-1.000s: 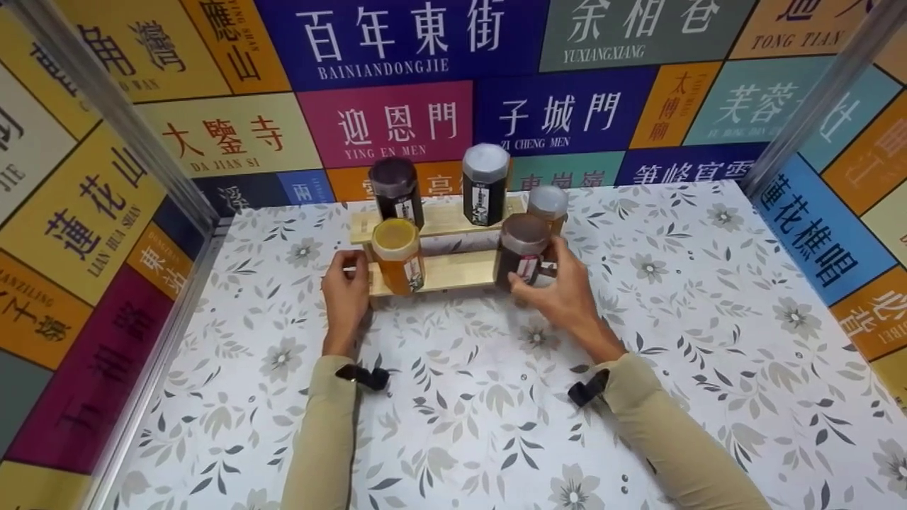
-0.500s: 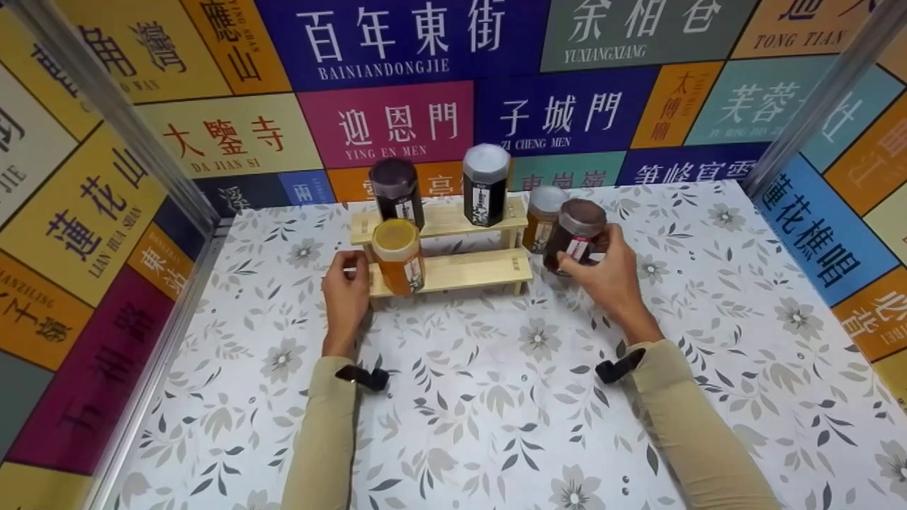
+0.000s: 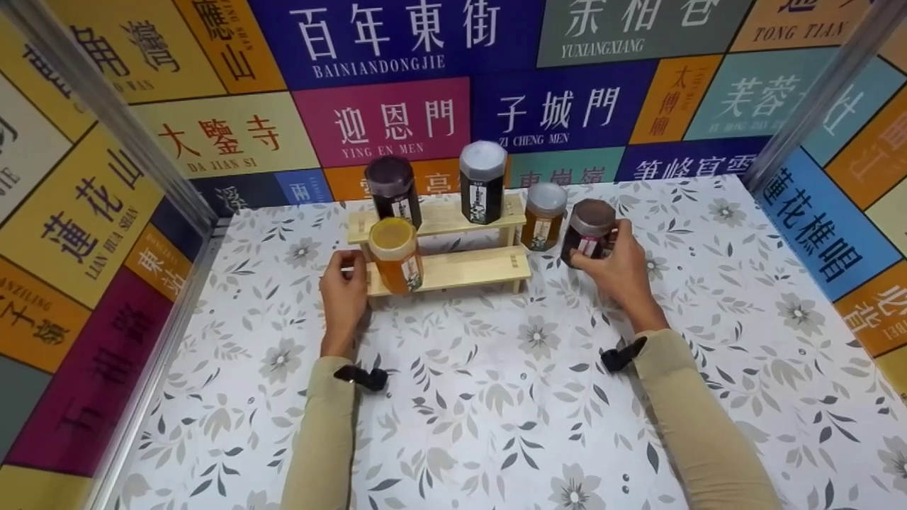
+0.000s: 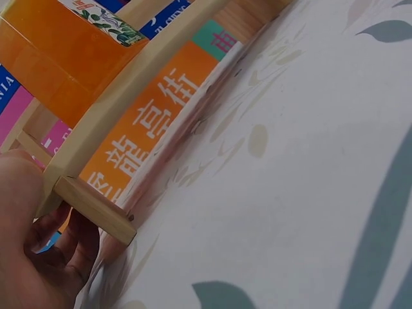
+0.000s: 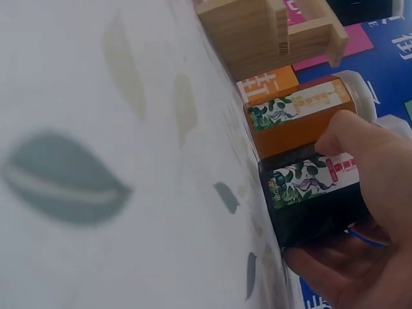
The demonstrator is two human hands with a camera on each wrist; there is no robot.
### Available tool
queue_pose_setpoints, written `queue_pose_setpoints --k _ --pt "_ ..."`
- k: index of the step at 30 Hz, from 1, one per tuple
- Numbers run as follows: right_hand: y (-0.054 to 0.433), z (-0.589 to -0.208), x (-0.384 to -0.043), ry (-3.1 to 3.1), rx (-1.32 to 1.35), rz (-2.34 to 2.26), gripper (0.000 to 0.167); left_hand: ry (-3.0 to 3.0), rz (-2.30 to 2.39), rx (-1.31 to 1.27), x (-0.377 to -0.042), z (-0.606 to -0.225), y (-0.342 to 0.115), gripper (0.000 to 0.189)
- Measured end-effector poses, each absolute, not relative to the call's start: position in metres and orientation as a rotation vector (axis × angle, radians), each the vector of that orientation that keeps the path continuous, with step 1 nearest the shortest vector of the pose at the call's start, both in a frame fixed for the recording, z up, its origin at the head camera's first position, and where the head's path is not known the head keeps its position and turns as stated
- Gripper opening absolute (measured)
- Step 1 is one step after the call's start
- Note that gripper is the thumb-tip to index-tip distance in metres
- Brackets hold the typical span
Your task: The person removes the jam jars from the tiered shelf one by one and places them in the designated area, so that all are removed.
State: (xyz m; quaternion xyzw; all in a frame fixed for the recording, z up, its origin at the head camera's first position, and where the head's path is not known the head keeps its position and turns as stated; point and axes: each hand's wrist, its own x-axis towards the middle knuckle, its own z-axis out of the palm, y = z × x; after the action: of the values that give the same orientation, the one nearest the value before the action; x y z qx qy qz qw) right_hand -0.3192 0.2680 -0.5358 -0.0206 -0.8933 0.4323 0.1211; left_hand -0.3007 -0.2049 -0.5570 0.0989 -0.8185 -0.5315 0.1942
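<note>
A white floral tablecloth point(image 3: 460, 439) lies before colourful lettered wall panels point(image 3: 212, 124), the navy BAINIANDONGJIE panel point(image 3: 407, 42) above the magenta YING EN MEN panel point(image 3: 386, 120), between metal posts point(image 3: 815, 99).

In the right wrist view, the right grip point(image 5: 389, 183) hides part of its dark jar point(image 5: 315, 198).

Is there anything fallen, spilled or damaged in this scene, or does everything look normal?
Nothing stands out: no spill or crack shows. The orange jar stands upright on the wooden rack, the amber jar stands beside it on the table, and the right grip holds a dark jar.
</note>
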Motion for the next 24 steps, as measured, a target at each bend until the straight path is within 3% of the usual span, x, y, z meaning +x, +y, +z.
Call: queue_pose_setpoints --k 13,24 --pt "0.266 -0.525 -0.353 -2.661 -0.082 1.278 0.086 -2.286 -1.495 0.284 -0.299 -0.556 -0.203 0.024" --pt "0.263 -0.533 -0.359 -2.623 -0.1 1.297 0.085 -2.287 -1.491 0.291 -0.299 -0.555 -0.203 0.025"
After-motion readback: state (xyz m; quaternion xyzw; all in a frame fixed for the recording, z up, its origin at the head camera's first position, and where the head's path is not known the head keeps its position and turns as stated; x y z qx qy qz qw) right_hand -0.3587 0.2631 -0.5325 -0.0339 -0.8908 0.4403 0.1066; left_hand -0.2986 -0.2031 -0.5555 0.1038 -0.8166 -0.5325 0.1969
